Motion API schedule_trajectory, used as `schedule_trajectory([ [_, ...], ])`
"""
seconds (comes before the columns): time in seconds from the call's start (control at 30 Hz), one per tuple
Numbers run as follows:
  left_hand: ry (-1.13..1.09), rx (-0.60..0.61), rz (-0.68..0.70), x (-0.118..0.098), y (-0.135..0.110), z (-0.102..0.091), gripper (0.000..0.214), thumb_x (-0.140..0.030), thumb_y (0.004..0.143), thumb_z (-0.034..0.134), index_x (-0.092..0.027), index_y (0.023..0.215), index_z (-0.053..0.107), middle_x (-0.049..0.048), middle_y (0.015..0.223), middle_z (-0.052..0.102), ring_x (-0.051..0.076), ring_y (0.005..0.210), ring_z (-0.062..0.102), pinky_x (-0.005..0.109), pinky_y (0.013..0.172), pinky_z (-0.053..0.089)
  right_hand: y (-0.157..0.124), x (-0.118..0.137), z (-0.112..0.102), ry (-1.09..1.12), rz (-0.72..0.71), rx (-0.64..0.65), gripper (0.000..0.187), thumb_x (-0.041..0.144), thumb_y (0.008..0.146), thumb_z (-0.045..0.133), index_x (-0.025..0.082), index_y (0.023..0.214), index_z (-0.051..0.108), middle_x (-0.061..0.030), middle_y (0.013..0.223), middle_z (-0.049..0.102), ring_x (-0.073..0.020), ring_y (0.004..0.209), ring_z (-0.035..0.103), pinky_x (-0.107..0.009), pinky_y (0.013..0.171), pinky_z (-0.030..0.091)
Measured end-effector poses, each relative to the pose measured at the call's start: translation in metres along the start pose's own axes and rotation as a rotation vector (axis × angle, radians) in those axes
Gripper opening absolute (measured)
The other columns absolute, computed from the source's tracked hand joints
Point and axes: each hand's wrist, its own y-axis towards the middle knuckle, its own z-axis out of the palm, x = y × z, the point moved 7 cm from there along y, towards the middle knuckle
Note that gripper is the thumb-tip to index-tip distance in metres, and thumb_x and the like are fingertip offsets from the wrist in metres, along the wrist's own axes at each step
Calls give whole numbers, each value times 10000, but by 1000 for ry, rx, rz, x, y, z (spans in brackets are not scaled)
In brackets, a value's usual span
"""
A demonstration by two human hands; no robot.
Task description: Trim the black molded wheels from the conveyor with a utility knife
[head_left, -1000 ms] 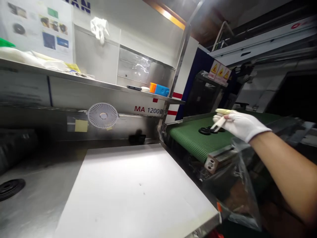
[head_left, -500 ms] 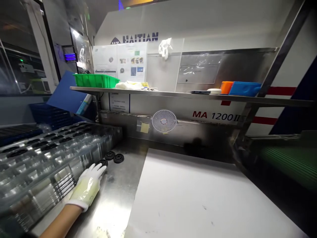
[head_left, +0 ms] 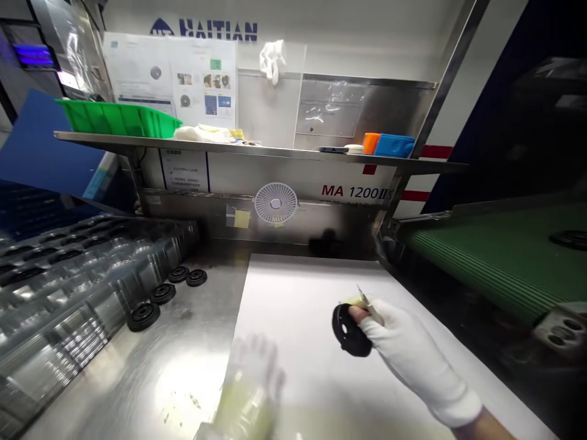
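Note:
My right hand (head_left: 403, 351), in a white glove, is closed on a round black rubber part (head_left: 348, 330) above the white board (head_left: 302, 293). A small blade-like tool with a yellowish handle (head_left: 365, 301) also sticks up from the same hand. My left hand (head_left: 250, 391), gloved and smeared by motion, hovers low at the board's left edge with its fingers pointing up; nothing shows in it. Several black round parts (head_left: 162, 293) lie on the steel bench (head_left: 137, 373) to the left.
Stacked clear plastic trays (head_left: 59, 287) with black parts fill the left side. A green conveyor belt (head_left: 499, 256) runs on the right with a black part (head_left: 568, 238) on it. A shelf (head_left: 257, 150) above carries a green bin (head_left: 114, 118) and blue and orange boxes (head_left: 387, 145). A small fan (head_left: 276, 203) hangs below.
My view swung from the conveyor to the left, then back to the middle. My right hand came from the belt holding a black part over the white board. My left hand left the trays.

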Motion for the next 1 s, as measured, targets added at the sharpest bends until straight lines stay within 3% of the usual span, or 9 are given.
schedule_trajectory([
  [0.17,-216,180,-147,18,-31,60,213,-381,672,631,-271,850,671,85,952,670,319,1080,529,479,933,372,-26,13,53,107,93,182,257,376,865,455,188,709,536,-5,676,586,-146,617,545,-236,550,418],
  [0.27,-632,263,-427,14,-40,82,354,-484,698,579,-162,818,664,127,951,663,318,1025,561,457,878,424,-42,15,79,-54,79,265,171,244,826,466,189,678,533,3,673,600,-136,629,561,-217,553,399],
  [0.33,-869,218,-649,10,-46,86,375,-481,724,563,-125,796,652,141,903,669,305,975,585,432,826,460,-51,17,95,-220,58,268,137,189,785,479,201,665,545,6,654,608,-143,621,568,-222,550,385],
  [0.43,-967,39,-743,2,-47,70,289,-375,742,596,-114,861,627,116,810,669,263,889,617,379,768,490,-60,23,102,-279,28,196,105,269,772,544,252,858,602,-3,775,652,-183,722,599,-254,621,407],
  [0.5,-971,-80,-700,-2,-43,52,268,-288,736,611,-124,947,594,95,819,655,246,846,623,402,768,492,-64,23,98,-204,22,150,209,385,839,474,262,970,582,-18,850,652,-192,782,599,-270,671,420],
  [0.57,-929,-168,-620,-3,-38,32,290,-155,718,588,-133,1006,566,85,852,634,232,831,620,435,781,488,-68,18,94,-154,21,137,297,425,898,349,241,930,579,-28,829,638,-185,767,585,-270,668,421],
  [0.67,-836,-170,-468,-6,-29,13,364,-56,669,526,-133,1021,576,83,844,606,219,829,609,404,754,501,-76,6,103,-136,18,209,261,367,897,375,224,816,577,-8,745,617,-169,707,563,-254,632,405],
  [0.9,-616,-112,-261,-15,-22,12,221,-199,676,618,-148,887,661,53,732,600,164,677,580,299,675,511,-80,-4,128,-418,-77,183,268,330,923,336,239,787,548,12,716,606,-155,652,562,-252,584,348],
  [1.0,-368,-103,-37,-29,-25,11,412,-128,572,709,-157,980,662,68,821,636,201,798,602,298,772,494,-76,-2,130,-509,-113,153,227,287,923,351,248,798,536,25,721,611,-149,637,558,-254,561,321],
])
